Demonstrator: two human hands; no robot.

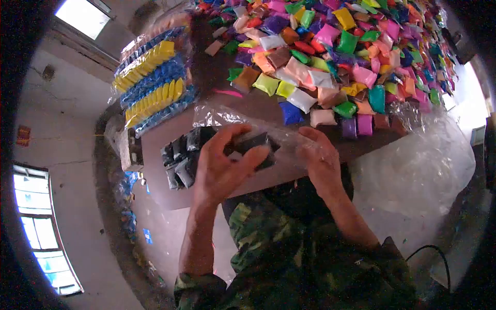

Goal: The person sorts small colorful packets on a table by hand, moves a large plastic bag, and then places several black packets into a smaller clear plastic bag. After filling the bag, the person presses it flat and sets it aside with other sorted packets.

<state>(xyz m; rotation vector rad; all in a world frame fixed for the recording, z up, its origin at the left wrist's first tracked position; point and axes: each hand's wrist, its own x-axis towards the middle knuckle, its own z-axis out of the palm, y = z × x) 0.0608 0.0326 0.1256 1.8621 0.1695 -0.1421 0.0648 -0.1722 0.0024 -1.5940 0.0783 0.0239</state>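
A clear plastic bag (281,133) stretches between my two hands above the near edge of the table. My right hand (321,155) pinches its right end, thumb and fingers pressed together. Under its left part, my left hand (225,163) is curled round the film, the thumb pointing right. Black packets (256,143) show between the hands, partly covered by the film and my left fingers. More small black packets (181,173) lie in rows on the table, just left of my left hand.
A large heap of colourful packets (320,77) covers the far side of the brown table (160,194). Bagged rows of yellow and blue packets (155,101) stand at the left. A big clear plastic sack (413,173) hangs at the right edge. Scraps litter the floor.
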